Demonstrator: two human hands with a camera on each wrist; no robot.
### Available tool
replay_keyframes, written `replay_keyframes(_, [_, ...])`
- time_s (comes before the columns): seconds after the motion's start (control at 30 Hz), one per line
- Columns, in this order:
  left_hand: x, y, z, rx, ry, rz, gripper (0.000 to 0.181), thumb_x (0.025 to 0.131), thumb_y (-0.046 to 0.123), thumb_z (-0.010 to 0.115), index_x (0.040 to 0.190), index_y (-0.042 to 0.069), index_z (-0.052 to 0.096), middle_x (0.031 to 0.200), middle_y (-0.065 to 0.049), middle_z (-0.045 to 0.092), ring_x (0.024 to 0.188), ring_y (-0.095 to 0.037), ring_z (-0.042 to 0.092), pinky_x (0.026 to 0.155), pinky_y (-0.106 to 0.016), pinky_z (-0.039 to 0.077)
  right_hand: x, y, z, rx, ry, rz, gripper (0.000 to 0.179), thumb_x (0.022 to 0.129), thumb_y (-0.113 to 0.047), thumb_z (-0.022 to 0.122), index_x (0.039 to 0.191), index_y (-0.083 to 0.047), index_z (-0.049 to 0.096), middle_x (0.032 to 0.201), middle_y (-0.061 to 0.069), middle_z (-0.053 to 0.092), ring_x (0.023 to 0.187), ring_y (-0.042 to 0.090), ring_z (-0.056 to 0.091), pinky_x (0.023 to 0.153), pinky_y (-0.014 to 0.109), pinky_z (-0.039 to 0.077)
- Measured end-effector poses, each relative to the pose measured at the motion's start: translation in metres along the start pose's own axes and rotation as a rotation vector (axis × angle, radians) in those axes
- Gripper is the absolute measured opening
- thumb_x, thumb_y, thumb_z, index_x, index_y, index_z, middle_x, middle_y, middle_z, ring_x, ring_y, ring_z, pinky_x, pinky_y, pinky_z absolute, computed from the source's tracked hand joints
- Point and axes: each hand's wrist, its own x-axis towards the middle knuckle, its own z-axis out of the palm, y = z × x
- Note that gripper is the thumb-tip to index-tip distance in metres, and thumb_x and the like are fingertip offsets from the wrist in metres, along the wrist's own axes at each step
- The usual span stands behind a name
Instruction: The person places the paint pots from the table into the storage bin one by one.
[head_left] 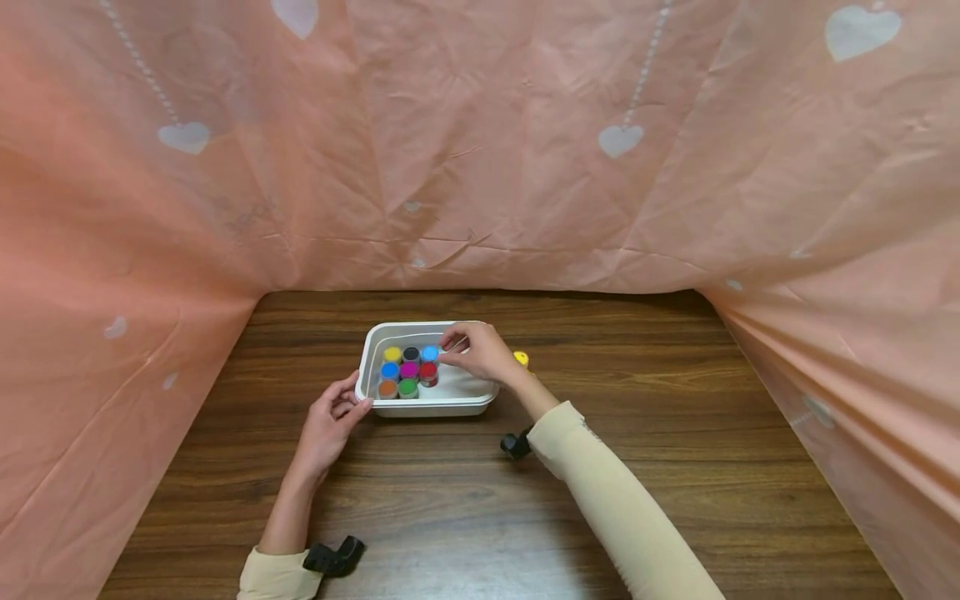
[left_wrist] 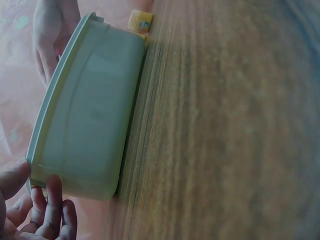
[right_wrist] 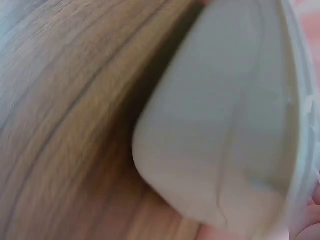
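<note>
A white plastic tub (head_left: 431, 408) stands on the wooden table. My left hand (head_left: 333, 421) grips its near left corner, thumb at the rim and fingers curled under it, as the left wrist view also shows. Small paint jars sit in rows in its left part, with yellow (head_left: 392, 354), black, blue, magenta, red (head_left: 428, 373), orange and green (head_left: 407, 387) tops. My right hand (head_left: 483, 354) reaches over the tub's right side and pinches the light blue paint jar (head_left: 430, 353) at the end of the back row. The right wrist view shows mostly the tub's outer wall (right_wrist: 210, 125).
A yellow-topped jar (head_left: 521, 359) stands on the table just outside the tub's right end, partly behind my right wrist. Black devices (head_left: 333, 557) are worn at both sleeves. A pink curtain (head_left: 480, 167) with white hearts hangs behind and on both sides of the table.
</note>
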Motion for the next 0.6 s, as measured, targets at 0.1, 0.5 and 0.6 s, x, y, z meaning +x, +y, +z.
replay_keyframes(0.1, [0.0,0.001,0.0,0.001,0.002,-0.007,0.058,0.099,0.009,0.07,0.152,0.0,0.048,0.104,-0.005,0.054,0.089,-0.002,0.061,0.077,-0.013,0.05,-0.01,0.0,-0.017,0.031,0.027,-0.012,0.019,0.092,-0.013,0.079,0.109,-0.005,0.075,0.102,0.008,0.076,0.096,0.022,0.072,0.088,0.031,0.057])
replay_keyframes(0.5, [0.0,0.002,0.0,0.021,-0.005,-0.024,0.058,0.099,0.01,0.07,0.152,0.001,0.048,0.106,-0.007,0.055,0.089,-0.001,0.062,0.076,-0.013,0.05,-0.066,0.044,-0.067,0.096,0.114,0.104,0.028,0.094,-0.012,0.077,0.118,0.001,0.071,0.113,0.018,0.074,0.101,0.028,0.072,0.086,0.036,0.058])
replay_keyframes(0.6, [0.0,0.002,0.0,0.022,-0.006,-0.02,0.058,0.099,0.009,0.07,0.152,0.0,0.047,0.105,-0.006,0.055,0.088,-0.001,0.062,0.076,-0.013,0.05,-0.077,0.058,-0.072,0.106,0.115,0.156,0.031,0.094,-0.012,0.077,0.12,0.002,0.07,0.117,0.021,0.073,0.103,0.031,0.072,0.087,0.037,0.059])
